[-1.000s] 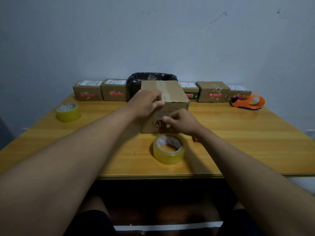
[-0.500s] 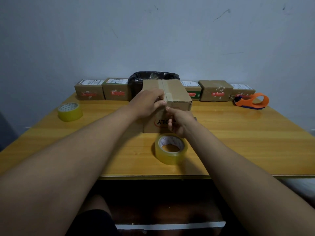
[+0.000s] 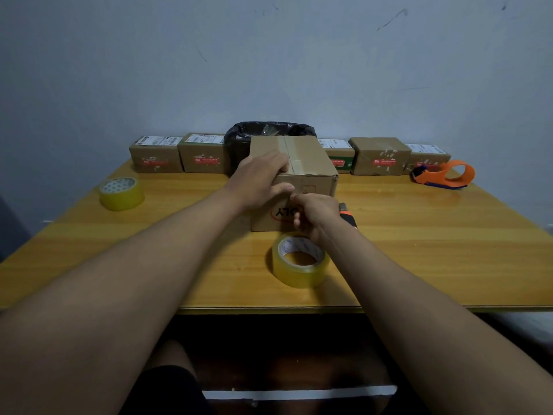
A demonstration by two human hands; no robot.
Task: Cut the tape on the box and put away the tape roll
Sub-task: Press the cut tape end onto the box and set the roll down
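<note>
A cardboard box (image 3: 311,163) stands in the middle of the wooden table (image 3: 434,250), with a strip of clear tape (image 3: 294,163) running along its top seam. My left hand (image 3: 263,178) grips the box's front top edge, fingers on the top and thumb on the front face. My right hand (image 3: 317,217) is closed against the front face just below the left thumb. It holds a small orange and black cutter (image 3: 347,215), whose rear end sticks out to the right; the blade is hidden. A roll of clear tape (image 3: 299,260) lies flat in front of the box, partly under my right wrist.
A second tape roll (image 3: 121,193) lies at the left. An orange tape dispenser (image 3: 446,175) sits at the back right. Several small labelled boxes (image 3: 203,157) line the wall, with a black-lined bin (image 3: 269,133) behind the main box.
My right hand rose from the lower front face of the box to just under the top edge, beside my left thumb. The left hand stayed on the box.
</note>
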